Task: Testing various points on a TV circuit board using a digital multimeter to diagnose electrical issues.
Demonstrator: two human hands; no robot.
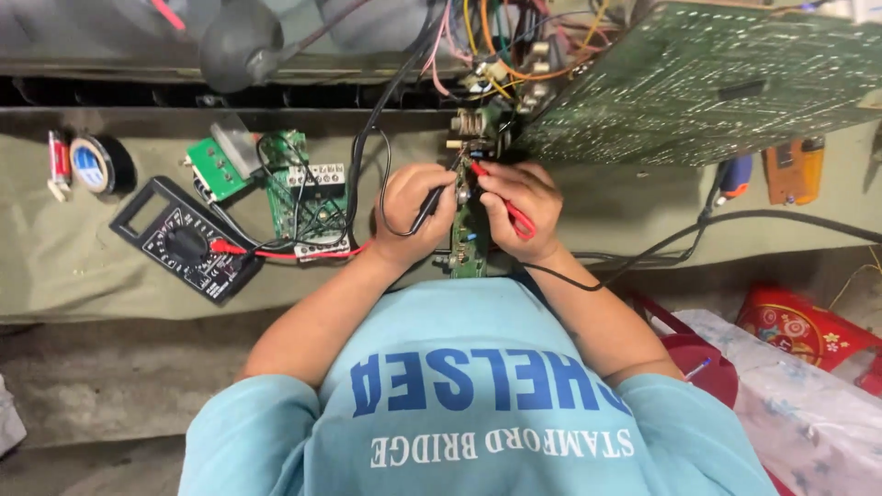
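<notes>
My left hand [407,213] grips a black meter probe [430,206], its tip angled towards the top of a narrow green circuit board [467,241] standing between my hands. A red probe [508,206] is pinched in my right hand [531,209], with its tip touching the same board near the upper end. Both hands press close on either side of the board. Red and black leads run left from the probes to a black multimeter [188,241] lying on the olive bench cover [73,257].
A large green circuit board [707,83] tilts over the bench at upper right, with a bundle of coloured wires [496,41] beside it. Smaller green boards [308,197] and a black tape roll [96,163] lie at left. An orange tool [795,170] and red packet [795,326] are at right.
</notes>
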